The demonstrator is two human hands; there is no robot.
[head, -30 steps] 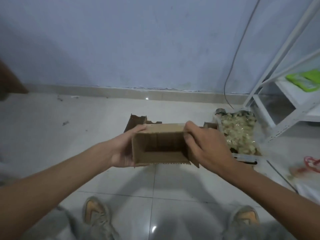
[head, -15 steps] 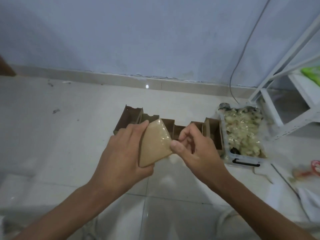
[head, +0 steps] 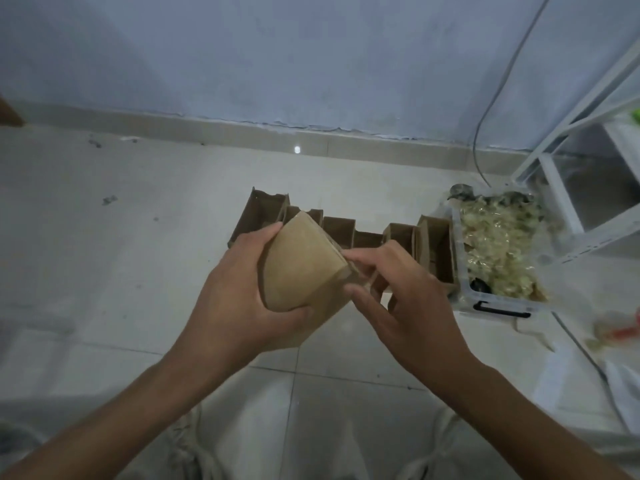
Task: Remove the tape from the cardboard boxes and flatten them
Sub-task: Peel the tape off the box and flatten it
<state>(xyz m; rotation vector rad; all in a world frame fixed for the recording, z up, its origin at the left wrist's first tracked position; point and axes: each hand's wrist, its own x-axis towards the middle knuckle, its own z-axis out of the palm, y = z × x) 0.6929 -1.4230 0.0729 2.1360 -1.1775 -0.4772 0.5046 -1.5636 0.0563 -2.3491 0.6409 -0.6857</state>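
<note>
Gripping one small cardboard box in the left hand, right hand fingertips pinch at its taped edge, with the row of boxes behind it unflattened.

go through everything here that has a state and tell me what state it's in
Left hand: grips the box.
Right hand: fingertips pinch at the box's right corner.
Box: held up, taped face toward camera.
Row of boxes: on floor, open-topped.
Bin: no lid, filled with crumpled tape.

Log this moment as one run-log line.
left hand: holds box | right hand: picks at box corner | tape: still on | row of boxes: on floor
</note>
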